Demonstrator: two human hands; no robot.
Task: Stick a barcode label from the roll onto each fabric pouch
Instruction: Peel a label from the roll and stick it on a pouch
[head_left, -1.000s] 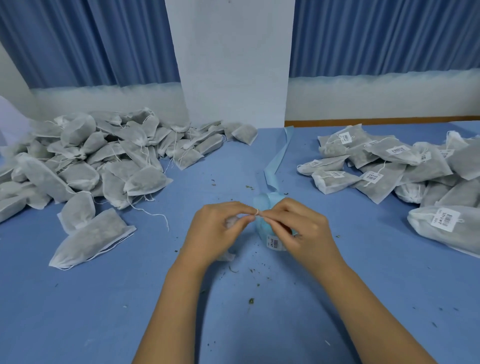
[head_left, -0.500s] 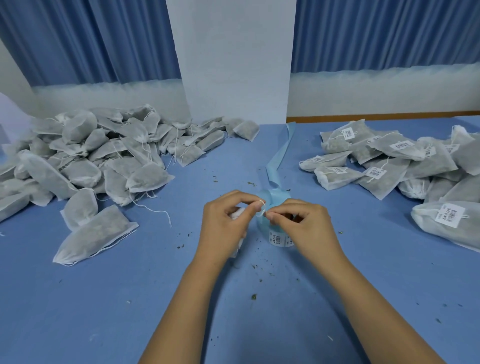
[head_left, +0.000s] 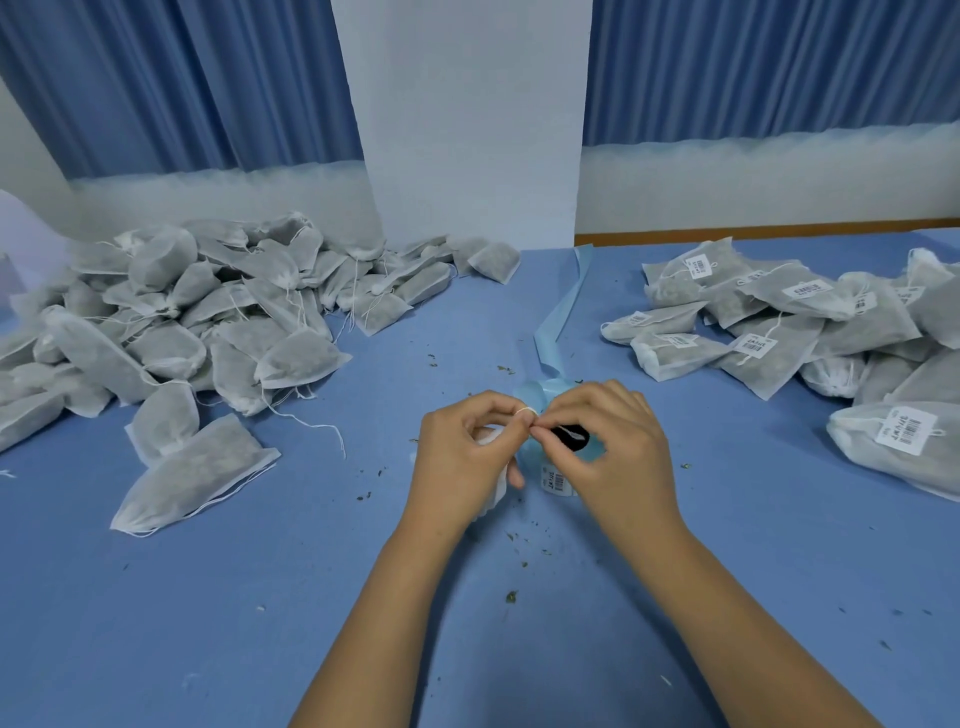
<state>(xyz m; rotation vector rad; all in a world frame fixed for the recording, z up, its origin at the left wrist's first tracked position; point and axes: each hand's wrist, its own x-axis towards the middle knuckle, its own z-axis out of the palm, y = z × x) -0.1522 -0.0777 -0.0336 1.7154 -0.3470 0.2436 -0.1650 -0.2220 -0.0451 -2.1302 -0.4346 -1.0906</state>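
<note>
My left hand (head_left: 462, 457) and my right hand (head_left: 613, 452) meet fingertip to fingertip at the table's middle. Together they pinch a small white barcode label (head_left: 524, 413). The left hand's curled fingers also hold a white fabric pouch (head_left: 494, 496), mostly hidden under the palm. The label roll (head_left: 558, 480) stands on the table between the hands, partly covered by my right fingers. Its blue backing strip (head_left: 563, 312) trails away toward the wall. Unlabelled pouches (head_left: 171, 332) are heaped at the left. Labelled pouches (head_left: 779, 322) lie at the right.
The blue table (head_left: 260, 623) carries scattered dark crumbs around the hands. One loose unlabelled pouch (head_left: 192, 473) lies near the front left. A labelled pouch (head_left: 904, 441) lies at the right edge. A white pillar and blue curtains stand behind the table.
Both hands have stayed pinched together and shifted slightly away from me, over the roll. The roll's dark core now shows under my right fingers.
</note>
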